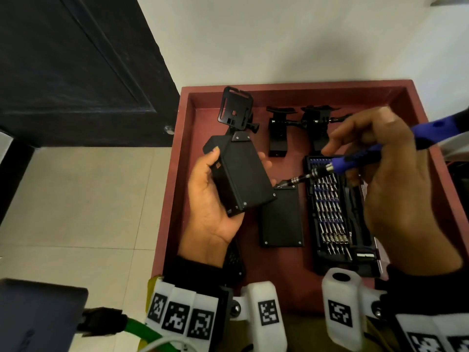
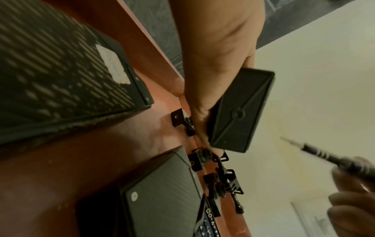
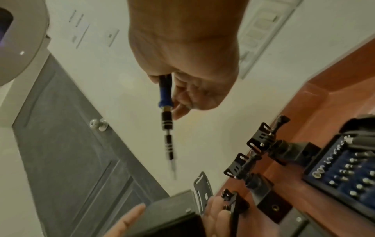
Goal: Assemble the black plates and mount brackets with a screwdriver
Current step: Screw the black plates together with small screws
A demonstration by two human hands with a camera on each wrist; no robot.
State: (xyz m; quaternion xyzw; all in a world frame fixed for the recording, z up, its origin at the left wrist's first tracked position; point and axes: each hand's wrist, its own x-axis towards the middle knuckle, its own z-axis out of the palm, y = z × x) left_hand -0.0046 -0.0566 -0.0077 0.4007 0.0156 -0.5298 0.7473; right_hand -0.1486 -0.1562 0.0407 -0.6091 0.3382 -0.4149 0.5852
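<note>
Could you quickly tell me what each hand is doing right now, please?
Left hand: grips the black box assembly.
Right hand: holds the blue screwdriver.

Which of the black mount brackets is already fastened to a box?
The leftmost mount bracket, screwed atop the black box that the left hand grips. The other two brackets stand loose in the tray.

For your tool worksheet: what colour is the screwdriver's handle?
Blue, on the screwdriver in the right hand; clearest in the head view.
</note>
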